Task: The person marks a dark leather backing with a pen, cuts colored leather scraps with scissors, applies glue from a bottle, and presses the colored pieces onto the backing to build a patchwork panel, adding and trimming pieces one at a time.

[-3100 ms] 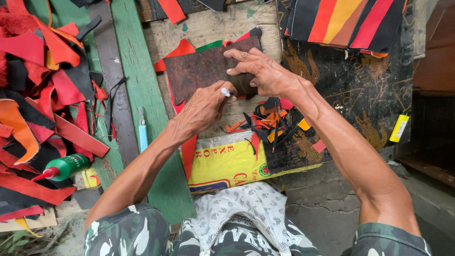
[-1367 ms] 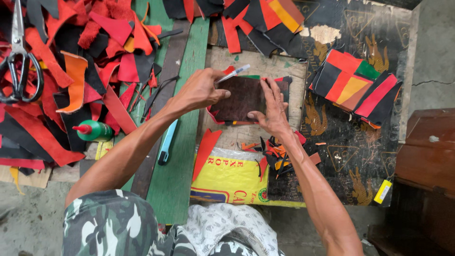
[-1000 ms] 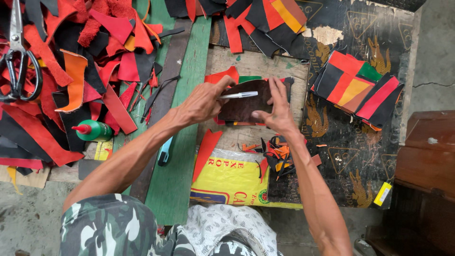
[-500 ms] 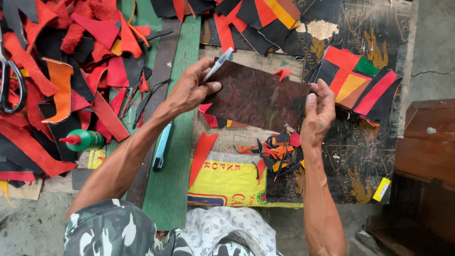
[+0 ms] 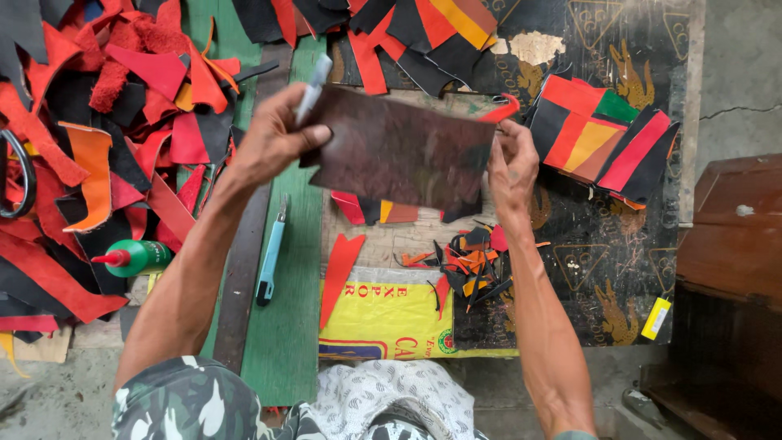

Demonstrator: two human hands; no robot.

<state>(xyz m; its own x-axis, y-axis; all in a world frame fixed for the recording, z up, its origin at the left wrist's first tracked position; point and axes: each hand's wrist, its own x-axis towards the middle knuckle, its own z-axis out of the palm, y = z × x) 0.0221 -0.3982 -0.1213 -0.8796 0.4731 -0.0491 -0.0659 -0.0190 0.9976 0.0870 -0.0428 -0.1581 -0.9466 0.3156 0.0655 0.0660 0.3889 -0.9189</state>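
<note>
1. Right now your left hand (image 5: pixel 273 143) is closed on the left edge of a dark brown leather sheet (image 5: pixel 403 151), thumb pressed on its face. Same hand also pinches a silver-grey pen (image 5: pixel 313 79) between the fingers, pen tip pointing up & away from you.
2. Your right hand (image 5: pixel 511 167) grips the sheet's right edge, fingers curled round it, thumb on top.
3. Sheet is held up off the bench btw both hands, roughly flat to the camera, slightly tilted w/ the left side higher. It hides part of the wooden board (image 5: pixel 407 244) below.
4. Under the sheet's lower edge: a few small red, black & orange offcuts (image 5: pixel 375 210) on the board.
5. Near your right forearm: a small heap of trimmings (image 5: pixel 468 265), black, red & orange mix.
6. Left of the green plank (image 5: pixel 285 326): a big pile of red, black & orange leather scraps (image 5: pixel 106 122).
7. Light blue utility knife (image 5: pixel 270 254) lies on the plank, just beside your left forearm.
8. Green glue bottle (image 5: pixel 134 257) w/ red nozzle lies on its side at the scrap pile's lower edge.
9. Scissors handle (image 5: pixel 20 175) shows at the far left edge, only partly in view.
10. Stitched patchwork piece (image 5: pixel 607 138), red, orange, green & black, sits right of your right hand on the dark printed mat (image 5: pixel 619 269).
</note>
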